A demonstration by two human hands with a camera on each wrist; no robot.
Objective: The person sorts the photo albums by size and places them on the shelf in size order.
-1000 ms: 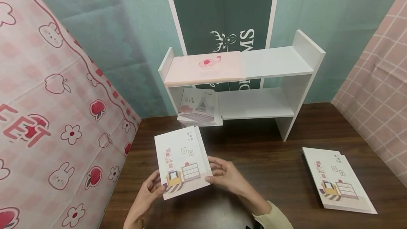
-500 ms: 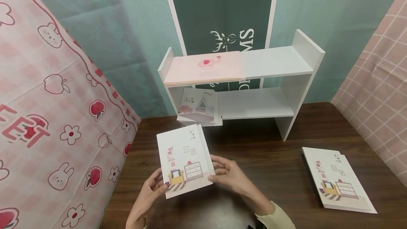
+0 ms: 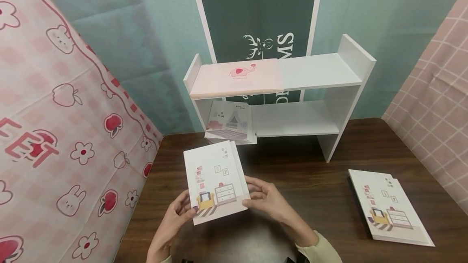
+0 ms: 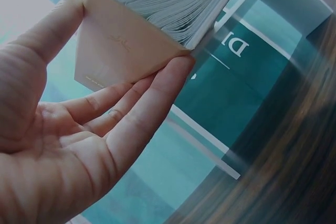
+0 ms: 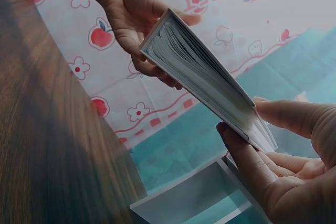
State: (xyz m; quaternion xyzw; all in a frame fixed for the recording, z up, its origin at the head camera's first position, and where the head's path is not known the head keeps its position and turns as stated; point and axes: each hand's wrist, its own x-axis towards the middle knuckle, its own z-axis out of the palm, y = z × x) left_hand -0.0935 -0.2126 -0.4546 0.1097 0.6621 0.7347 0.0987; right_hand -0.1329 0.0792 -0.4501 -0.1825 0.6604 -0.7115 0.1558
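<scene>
- The held book (image 3: 215, 182) had smooth, card-like covers and thin paper pages (image 4: 168, 11).
- The table (image 3: 292, 165) looked like grained wood, softly glossy near the front.
- The shelf (image 3: 314, 70) was smooth, with a satin look.
- The pink hanging (image 3: 87, 133) and green hanging (image 3: 161, 60) looked like creased, matt cloth.

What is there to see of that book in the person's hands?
The book is thick, with white covers, apparently card, and a pale beige spine. Its front pictures a yellow armchair and drawers. It looks closed, held tilted above the dark table. The fingers of the left hand hold its spine; those of the right hand, the opposite side.
</scene>
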